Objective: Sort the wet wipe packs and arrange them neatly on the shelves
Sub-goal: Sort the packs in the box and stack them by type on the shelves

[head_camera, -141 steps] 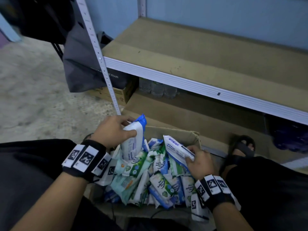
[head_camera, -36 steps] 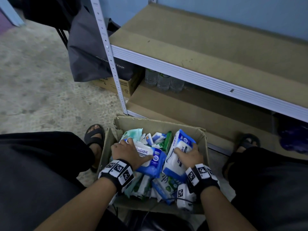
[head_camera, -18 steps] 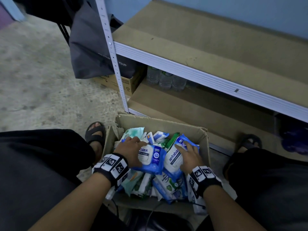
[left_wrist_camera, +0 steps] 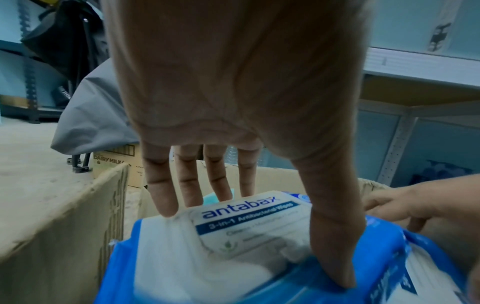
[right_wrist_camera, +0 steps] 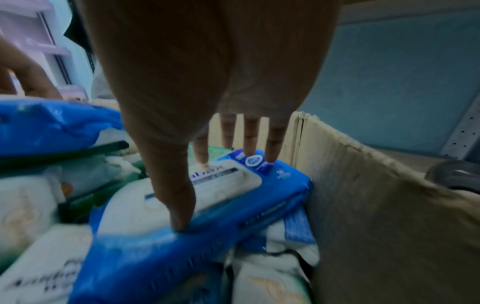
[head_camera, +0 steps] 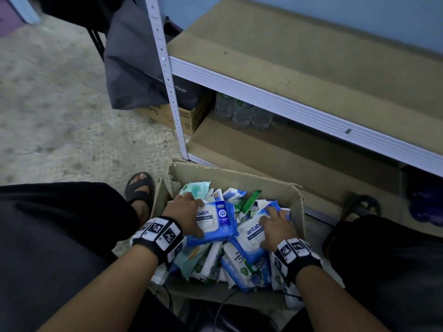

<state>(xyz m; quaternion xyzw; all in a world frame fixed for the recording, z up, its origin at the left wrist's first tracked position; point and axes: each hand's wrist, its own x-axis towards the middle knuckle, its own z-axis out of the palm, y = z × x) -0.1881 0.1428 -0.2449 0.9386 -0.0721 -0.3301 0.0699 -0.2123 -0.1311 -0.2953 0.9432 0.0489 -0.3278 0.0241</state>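
A cardboard box (head_camera: 239, 178) on the floor between my knees holds several loose wet wipe packs in blue, white and green. My left hand (head_camera: 191, 216) grips a blue and white antabax pack (head_camera: 215, 221) lying label up on the pile, fingers over its far edge and thumb on its near edge (left_wrist_camera: 335, 273). My right hand (head_camera: 275, 226) grips a second blue antabax pack (head_camera: 251, 233) the same way, close to the box's right wall (right_wrist_camera: 363, 205). The brown shelf board (head_camera: 287, 56) beyond the box is bare.
A white perforated upright (head_camera: 167, 80) stands just behind the box's left corner. The lower shelf (head_camera: 251, 159) holds water bottles (head_camera: 242, 111) at the back. A grey bag (head_camera: 134, 68) and a small carton (head_camera: 172, 116) sit to the left. My sandalled feet (head_camera: 141, 188) flank the box.
Both hands held their blue packs raised over the box earlier; the packs now lie flatter on the pile, label up, with the right pack shifted toward the box's right wall.
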